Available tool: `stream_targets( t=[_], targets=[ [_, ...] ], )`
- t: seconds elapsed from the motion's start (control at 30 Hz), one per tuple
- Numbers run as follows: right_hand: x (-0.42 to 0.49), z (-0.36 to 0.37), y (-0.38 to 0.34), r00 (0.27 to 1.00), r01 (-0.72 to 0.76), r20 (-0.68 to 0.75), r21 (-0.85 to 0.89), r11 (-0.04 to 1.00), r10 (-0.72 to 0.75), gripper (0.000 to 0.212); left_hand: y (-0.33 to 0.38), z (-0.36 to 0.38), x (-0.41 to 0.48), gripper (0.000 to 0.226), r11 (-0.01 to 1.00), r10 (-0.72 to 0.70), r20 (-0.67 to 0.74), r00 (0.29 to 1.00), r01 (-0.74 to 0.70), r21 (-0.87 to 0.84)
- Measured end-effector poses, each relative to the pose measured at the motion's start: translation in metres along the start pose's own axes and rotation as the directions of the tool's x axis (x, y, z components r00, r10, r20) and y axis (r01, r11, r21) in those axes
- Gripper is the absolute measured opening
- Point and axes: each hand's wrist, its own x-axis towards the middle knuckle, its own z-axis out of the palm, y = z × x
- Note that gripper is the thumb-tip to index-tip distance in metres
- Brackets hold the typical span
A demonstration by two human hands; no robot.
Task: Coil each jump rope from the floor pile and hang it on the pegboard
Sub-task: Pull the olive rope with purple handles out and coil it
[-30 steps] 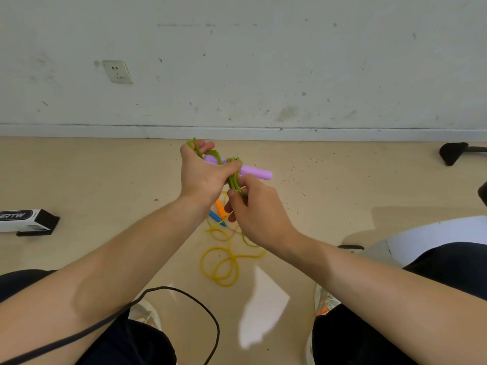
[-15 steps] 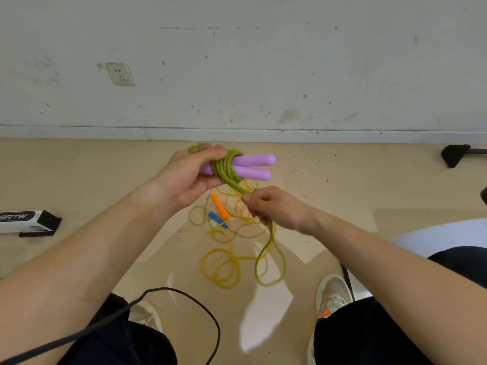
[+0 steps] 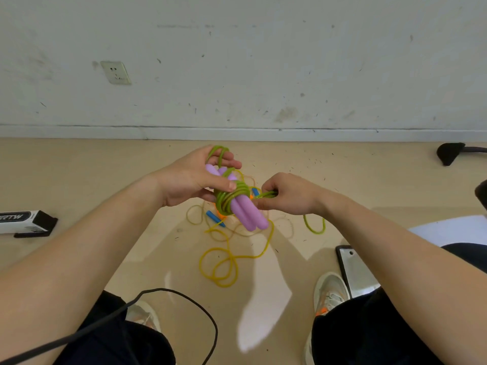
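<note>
At frame centre both hands wrap the thin green cord (image 3: 228,200) round two lilac foam handles (image 3: 247,214), left hand (image 3: 196,177) gripping the bundle, right hand (image 3: 286,194) pinching the cord's tail, while a loose yellow plastic rope (image 3: 224,267) lies uncoiled on the floor (image 3: 105,193).

Green rope (image 3: 229,198) wound around paired purple handles (image 3: 249,215), held above the floor.

rope pile (image 3: 220,279) on floor (image 3: 105,180), box (image 3: 26,222) left

Wall socket (image 3: 116,72), black cable (image 3: 163,289)
</note>
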Motion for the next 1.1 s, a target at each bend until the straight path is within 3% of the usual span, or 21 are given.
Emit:
stream_targets(
  t=[0.07,0.13,0.27,0.33,0.4,0.47,0.6,0.7,0.9,1.1],
  targets=[
    [0.000,-0.001,-0.003,1.000,-0.001,0.014,0.047,0.999,0.000,0.037,-0.002,0.002,0.001,0.058,0.996,0.020,-0.026,0.999,-0.017,0.093],
    [-0.001,-0.001,-0.008,0.997,-0.048,0.061,0.202,0.978,0.037,0.030,-0.005,0.003,0.002,0.058,0.986,0.055,-0.064,0.996,-0.044,0.158],
    [-0.002,0.001,-0.018,0.988,-0.150,0.058,0.530,0.835,0.141,0.027,-0.011,0.004,0.007,0.069,0.950,0.184,-0.215,0.959,-0.117,0.289],
    [-0.001,0.008,-0.027,0.968,-0.178,0.001,0.708,0.684,0.250,0.023,-0.013,0.008,0.011,0.071,0.906,0.293,-0.300,0.908,-0.164,0.389],
    [-0.002,0.015,-0.037,0.937,-0.194,0.031,0.875,0.444,0.349,0.022,-0.016,0.014,0.014,0.070,0.863,0.385,-0.367,0.847,-0.189,0.468],
    [-0.004,0.021,-0.043,0.929,-0.182,0.052,0.927,0.328,0.367,0.023,-0.018,0.023,0.016,0.071,0.858,0.428,-0.428,0.796,-0.208,0.470],
    [-0.007,0.033,-0.051,0.951,-0.081,-0.038,0.926,0.368,0.306,0.024,-0.018,0.029,0.018,0.073,0.908,0.410,-0.546,0.731,-0.269,0.321],
    [-0.006,0.045,-0.049,0.958,0.001,-0.122,0.905,0.425,0.258,0.026,-0.013,0.031,0.017,0.072,0.946,0.305,-0.638,0.708,-0.301,0.118],
    [-0.006,0.056,-0.049,0.969,-0.010,-0.113,0.873,0.488,0.221,0.040,-0.003,0.032,0.016,0.057,0.851,-0.060,-0.604,0.795,-0.276,-0.447],
    [-0.007,0.051,-0.040,0.970,-0.147,-0.003,0.787,0.600,0.242,0.055,-0.006,0.023,0.012,0.036,0.740,-0.127,-0.456,0.881,-0.222,-0.635]
  ],
)
